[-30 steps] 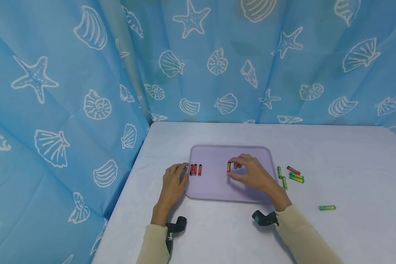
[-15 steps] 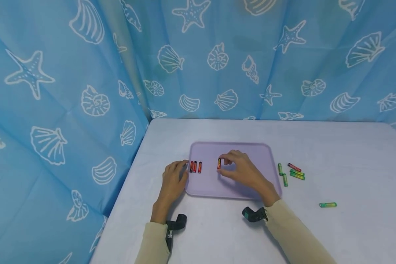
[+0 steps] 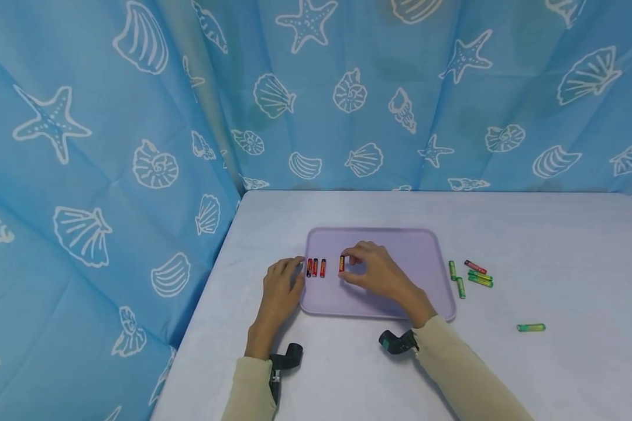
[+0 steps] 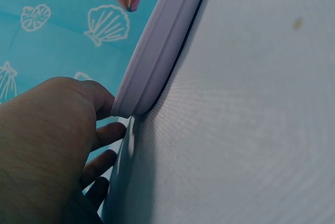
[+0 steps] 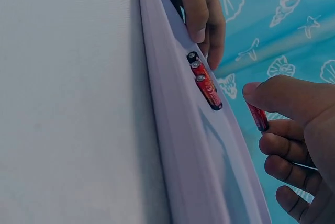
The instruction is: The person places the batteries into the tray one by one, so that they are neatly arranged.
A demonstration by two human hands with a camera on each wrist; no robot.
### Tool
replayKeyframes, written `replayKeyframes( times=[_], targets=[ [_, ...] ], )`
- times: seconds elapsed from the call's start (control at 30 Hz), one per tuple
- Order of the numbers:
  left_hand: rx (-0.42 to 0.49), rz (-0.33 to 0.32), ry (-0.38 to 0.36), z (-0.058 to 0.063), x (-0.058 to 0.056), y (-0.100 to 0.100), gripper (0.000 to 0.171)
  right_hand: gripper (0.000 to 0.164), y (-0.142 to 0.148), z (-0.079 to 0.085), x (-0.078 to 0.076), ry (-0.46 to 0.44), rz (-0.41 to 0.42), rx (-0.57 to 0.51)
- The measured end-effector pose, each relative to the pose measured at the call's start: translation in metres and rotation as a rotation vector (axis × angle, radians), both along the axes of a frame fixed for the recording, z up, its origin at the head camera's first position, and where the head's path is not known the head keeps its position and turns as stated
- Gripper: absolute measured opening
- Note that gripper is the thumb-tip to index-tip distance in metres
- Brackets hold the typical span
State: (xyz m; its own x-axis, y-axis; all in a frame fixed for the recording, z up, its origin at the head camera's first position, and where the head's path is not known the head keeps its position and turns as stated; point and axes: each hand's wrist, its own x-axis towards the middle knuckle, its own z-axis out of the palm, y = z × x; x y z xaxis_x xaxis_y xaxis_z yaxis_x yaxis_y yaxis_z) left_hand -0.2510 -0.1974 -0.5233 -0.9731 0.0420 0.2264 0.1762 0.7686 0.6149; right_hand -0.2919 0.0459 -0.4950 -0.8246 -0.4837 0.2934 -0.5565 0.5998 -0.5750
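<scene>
My right hand (image 3: 371, 269) pinches a red and black battery (image 3: 342, 264) upright between thumb and fingertips, above the lilac tray (image 3: 390, 307). Three more red batteries (image 3: 323, 268) lie side by side, lengthwise away from me, along the tray's left end. In the right wrist view the held battery (image 5: 258, 117) shows below the thumb tip, a short way from those three. My left hand (image 3: 280, 289) rests against the tray's left edge, thumb and fingertips at the rim. Its thumb meets the tray's rim (image 4: 149, 51) in the left wrist view, the other fingers spread loosely beside it.
Right of the tray lie several green batteries (image 3: 480, 280) and a red battery (image 3: 475, 266). One green battery (image 3: 531, 328) lies apart, nearer the front right. A white cloth covers the table (image 3: 347, 374), and a blue shell-patterned curtain (image 3: 326, 140) hangs behind and to the left.
My right hand has carried the pinched battery leftward over the tray, closer to the three red batteries. My left hand has stayed at the tray's left edge.
</scene>
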Motion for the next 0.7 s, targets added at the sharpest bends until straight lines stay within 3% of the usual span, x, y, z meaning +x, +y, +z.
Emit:
replayKeyframes(
  times=[0.2, 0.7],
  targets=[
    [0.009, -0.018, 0.038, -0.003, -0.001, -0.001, 0.038, 0.037, -0.007, -0.003, 0.0, 0.011, -0.006, 0.005],
    [0.0, -0.017, 0.028, 0.0, 0.001, -0.002, 0.038, 0.04, -0.023, -0.012, -0.009, -0.016, -0.035, 0.035]
  ],
)
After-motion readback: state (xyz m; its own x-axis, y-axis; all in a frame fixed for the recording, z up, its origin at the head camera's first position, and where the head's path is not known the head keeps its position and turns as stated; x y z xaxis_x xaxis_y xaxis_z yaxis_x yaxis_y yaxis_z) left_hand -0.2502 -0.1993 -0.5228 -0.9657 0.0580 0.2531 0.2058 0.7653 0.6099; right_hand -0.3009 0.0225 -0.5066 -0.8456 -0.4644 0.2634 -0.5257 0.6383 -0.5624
